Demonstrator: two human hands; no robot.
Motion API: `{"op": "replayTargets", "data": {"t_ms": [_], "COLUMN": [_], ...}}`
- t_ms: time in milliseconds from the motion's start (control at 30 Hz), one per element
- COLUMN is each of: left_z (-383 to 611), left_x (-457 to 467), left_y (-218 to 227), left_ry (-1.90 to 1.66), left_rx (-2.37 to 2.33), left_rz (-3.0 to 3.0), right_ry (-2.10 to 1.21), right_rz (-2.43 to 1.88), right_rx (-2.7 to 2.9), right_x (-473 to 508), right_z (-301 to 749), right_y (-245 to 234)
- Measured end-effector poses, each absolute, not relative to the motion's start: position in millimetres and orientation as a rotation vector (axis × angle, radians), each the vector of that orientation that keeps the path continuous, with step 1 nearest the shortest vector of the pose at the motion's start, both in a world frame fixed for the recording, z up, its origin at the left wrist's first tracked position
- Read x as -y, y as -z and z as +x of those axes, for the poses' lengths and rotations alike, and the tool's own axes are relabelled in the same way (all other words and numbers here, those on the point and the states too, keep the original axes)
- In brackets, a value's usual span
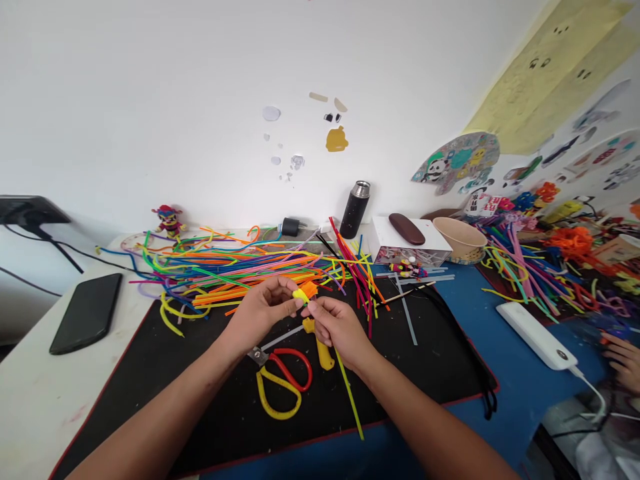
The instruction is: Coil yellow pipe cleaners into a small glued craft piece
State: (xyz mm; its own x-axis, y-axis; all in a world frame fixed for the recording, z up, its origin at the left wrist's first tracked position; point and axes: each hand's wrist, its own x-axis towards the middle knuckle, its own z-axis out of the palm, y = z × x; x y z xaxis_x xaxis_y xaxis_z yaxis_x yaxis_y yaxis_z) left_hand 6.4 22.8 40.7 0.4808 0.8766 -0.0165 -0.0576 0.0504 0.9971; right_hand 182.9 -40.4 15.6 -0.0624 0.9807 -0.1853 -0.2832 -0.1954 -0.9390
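Note:
Close together over the black mat, both my hands pinch a small fuzzy yellow and orange piece (305, 292). My left hand (264, 310) grips its yellow side between thumb and fingers. My right hand (337, 328) meets it at the lower end, its fingers closed on a yellow-green pipe cleaner (349, 393) that hangs down toward the mat's front edge. Just below lie scissors (280, 387) with one red and one yellow handle loop. A yellow-handled tool (324, 350) sits partly behind my right hand, so its kind is hidden.
Many coloured pipe cleaners (200, 267) spread across the back of the mat (200, 400). A phone (86, 313) lies left. Behind stand a black flask (355, 210), a white box (385, 233) and a bowl (460, 237). At right are a white power strip (537, 335) and another person's hand (623, 360).

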Motion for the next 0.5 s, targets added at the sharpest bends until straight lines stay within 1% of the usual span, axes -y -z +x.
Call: {"op": "replayTargets", "data": {"t_ms": [267, 500], "left_z": [6.2, 6.1], "left_x": [-18.7, -16.4], "left_y": [-50.0, -53.4], "left_ry": [-0.826, -0.756], "left_rx": [-0.812, -0.781], "left_rz": [1.244, 1.045], "right_ry": [-1.514, -1.527], "right_rz": [-1.092, -1.068], "right_rx": [0.911, 0.901], "right_x": [41.4, 41.6], "right_z": [183.0, 183.3], "right_y": [-18.1, -20.2]}}
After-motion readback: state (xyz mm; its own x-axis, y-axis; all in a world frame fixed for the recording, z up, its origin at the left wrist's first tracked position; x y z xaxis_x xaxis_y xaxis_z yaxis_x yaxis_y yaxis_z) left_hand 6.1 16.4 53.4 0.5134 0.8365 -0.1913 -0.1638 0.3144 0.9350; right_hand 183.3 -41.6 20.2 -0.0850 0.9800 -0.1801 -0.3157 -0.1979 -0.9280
